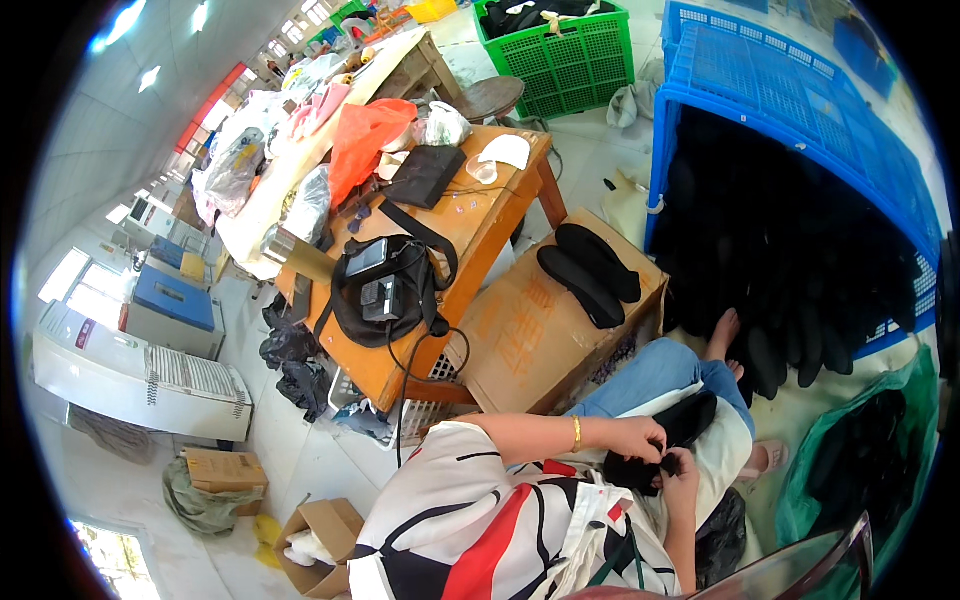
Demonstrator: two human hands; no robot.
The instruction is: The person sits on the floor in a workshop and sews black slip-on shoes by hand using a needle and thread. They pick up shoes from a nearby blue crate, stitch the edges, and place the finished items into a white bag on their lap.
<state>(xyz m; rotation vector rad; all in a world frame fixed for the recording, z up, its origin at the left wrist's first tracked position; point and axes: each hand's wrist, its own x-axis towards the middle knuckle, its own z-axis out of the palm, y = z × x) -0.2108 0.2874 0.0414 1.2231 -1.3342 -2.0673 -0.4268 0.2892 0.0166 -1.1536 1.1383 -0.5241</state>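
My left hand (638,437), with a gold bracelet on its wrist, and my right hand (682,478) meet over my lap. Both grip a small black insole-like piece (628,470) between them. A longer black insole (692,416) lies on the white cloth (722,455) across my thighs, just past my fingers. My legs in blue jeans stretch toward a pile of black insoles (790,300).
Two black insoles (590,272) lie on a cardboard box (520,340). A blue crate (780,90) stands over the black pile. There is a green bag (885,470) of black pieces at right, and a wooden table (480,215) with a black bag (385,292) and cables.
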